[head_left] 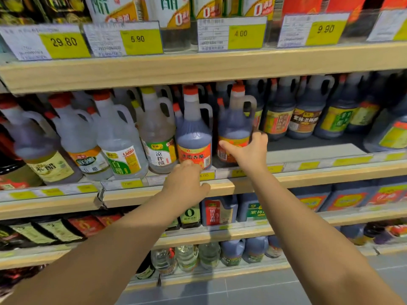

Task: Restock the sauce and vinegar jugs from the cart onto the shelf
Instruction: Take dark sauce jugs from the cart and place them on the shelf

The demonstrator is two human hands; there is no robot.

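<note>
Step in hand: jugs being seated on the middle shelf. Left hand: fingers laid against the base of the red-labelled dark jug, nothing clasped. Second dark jug, just beside: clasped low by the right hand. Next, as judged: both to be pushed back and squared.

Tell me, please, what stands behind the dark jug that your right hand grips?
More dark jugs with red caps stand behind the held jug; it covers most of their bodies and labels.

2 arms outstretched; left hand extended forward, right hand fingers curled.
</note>
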